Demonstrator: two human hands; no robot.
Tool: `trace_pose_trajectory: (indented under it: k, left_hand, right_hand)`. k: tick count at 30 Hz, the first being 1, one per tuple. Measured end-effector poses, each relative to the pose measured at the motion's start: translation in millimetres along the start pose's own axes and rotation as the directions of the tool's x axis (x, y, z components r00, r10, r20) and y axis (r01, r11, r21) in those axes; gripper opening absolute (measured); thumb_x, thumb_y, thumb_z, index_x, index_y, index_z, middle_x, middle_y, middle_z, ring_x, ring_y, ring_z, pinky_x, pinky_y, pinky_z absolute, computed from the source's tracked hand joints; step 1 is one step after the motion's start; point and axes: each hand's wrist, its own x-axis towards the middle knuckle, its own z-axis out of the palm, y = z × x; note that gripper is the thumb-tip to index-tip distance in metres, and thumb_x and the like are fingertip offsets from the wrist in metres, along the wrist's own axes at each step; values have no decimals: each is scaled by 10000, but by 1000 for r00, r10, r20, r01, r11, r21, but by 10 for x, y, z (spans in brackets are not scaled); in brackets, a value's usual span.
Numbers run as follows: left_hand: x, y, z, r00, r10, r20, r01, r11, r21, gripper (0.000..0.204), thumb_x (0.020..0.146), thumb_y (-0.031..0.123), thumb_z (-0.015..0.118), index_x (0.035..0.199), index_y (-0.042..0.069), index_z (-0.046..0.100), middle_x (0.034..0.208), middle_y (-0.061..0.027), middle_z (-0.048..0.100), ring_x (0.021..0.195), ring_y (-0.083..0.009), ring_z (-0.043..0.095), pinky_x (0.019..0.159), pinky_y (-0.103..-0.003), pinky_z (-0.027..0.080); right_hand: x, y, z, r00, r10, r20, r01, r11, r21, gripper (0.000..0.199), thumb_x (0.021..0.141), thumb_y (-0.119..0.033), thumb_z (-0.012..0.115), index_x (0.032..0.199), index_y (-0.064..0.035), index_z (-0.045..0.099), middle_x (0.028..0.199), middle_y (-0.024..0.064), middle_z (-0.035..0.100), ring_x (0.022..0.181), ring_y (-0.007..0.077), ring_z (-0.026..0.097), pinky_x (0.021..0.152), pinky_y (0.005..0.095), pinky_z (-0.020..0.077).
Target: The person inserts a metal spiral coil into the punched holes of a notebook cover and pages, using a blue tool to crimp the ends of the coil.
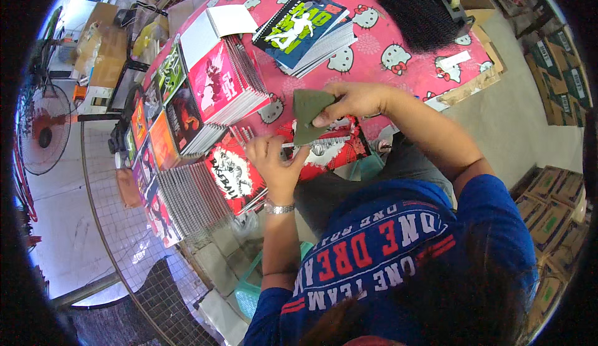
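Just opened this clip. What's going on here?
A person's right hand pinches a flat, dark green piece above red notebook covers. The left hand is at those covers, close to the green piece; whether it grips anything is hard to tell. On the pink table cover, a stack of pink notebooks sits to the left, and a navy-covered notebook lies on a pile farther back.

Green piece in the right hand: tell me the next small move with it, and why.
Probably tilt the green piece slightly aside with the right hand. Its lower tip appears to cover part of the pale binding along the red notebook beneath, and the left hand is close by, so shifting it would likely clear the view.
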Motion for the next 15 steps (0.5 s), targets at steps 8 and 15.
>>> trace_pose_trajectory:
  k: [8, 15]
  left_hand:
    - [25, 40, -1, 999, -7, 41, 7, 1000, -5, 454, 568, 299, 880, 865, 98, 601, 943, -82, 533, 966, -319, 463, 866, -456, 368]
    - [7, 80, 13, 999, -1, 40, 3, 999, -39, 464, 554, 283, 868, 886, 93, 605, 972, -88, 531, 1033, -334, 460, 907, -473, 361]
  right_hand:
    - [-74, 135, 110, 979, -112, 171, 119, 992, -31, 261, 887, -161, 640, 1066, -23, 510, 1259, 92, 531, 1132, 141, 469, 974, 317, 375]
    - [-151, 136, 29, 867, -432, 246, 355, 884, 302, 294, 873, -241, 680, 914, -31, 478, 1274, 142, 497, 1241, 216, 414, 1018, 385, 328]
